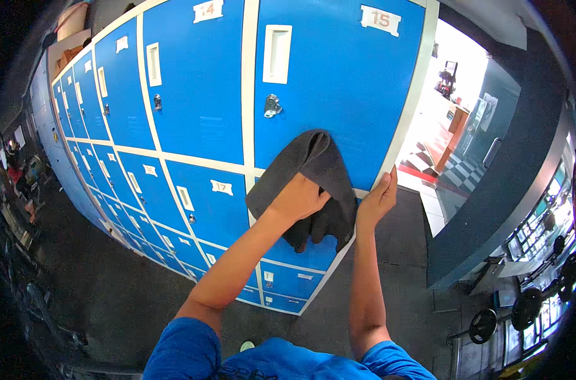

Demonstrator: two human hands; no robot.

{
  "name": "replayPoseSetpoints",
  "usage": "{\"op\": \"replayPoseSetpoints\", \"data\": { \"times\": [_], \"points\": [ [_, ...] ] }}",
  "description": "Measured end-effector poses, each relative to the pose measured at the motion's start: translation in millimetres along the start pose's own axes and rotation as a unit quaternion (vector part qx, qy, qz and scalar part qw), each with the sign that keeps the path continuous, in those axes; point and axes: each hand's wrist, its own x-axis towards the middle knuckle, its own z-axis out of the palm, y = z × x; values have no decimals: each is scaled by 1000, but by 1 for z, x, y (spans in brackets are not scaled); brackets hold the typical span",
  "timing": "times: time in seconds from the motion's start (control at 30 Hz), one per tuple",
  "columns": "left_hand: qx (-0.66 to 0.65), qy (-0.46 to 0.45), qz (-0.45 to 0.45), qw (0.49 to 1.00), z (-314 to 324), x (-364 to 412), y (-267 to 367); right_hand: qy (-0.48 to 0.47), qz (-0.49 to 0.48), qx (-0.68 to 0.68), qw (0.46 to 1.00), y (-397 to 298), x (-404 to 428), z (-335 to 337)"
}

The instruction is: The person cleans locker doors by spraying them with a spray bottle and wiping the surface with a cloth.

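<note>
A dark grey cloth [338, 166] is bunched and folded in my left hand [300, 199], its top looped over and its lower ends hanging loose. Behind it is the lower part of a blue metal locker door [340, 85], with a white recessed handle [277, 54] and a small metal lock [272, 106]. Whether the cloth presses on the door I cannot tell. My right hand [377, 199] grips the pale right edge of the locker cabinet [404, 114], its thumb and fingers pointing up. Part of my left hand's fingers is hidden in the cloth.
More blue doors [197, 76] with locks and number labels run off to the left. A glass door [478, 137] and a wooden counter [452, 126] show beyond the cabinet at right. Weight plates [483, 325] stand at lower right. Dark flooring [126, 294] lies below.
</note>
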Motion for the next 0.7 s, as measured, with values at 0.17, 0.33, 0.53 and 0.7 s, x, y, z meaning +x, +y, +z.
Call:
{"op": "replayPoseSetpoints", "data": {
  "times": [0.17,0.33,0.53,0.7],
  "points": [
    [38,1,-17,999,4,-41,4,-37,44,22,998,-10,-1,-8],
    [-28,-35,-37,998,-27,-41,24,-67,-124,-92,986,-43,-64,-20],
    [27,3,-59,998,-63,-8,29,-212,94,16,973,-64,-109,-24],
    [-77,-34,-24,996,-74,-5,26,-280,338,175,881,-72,-99,-37]
  ]
}}
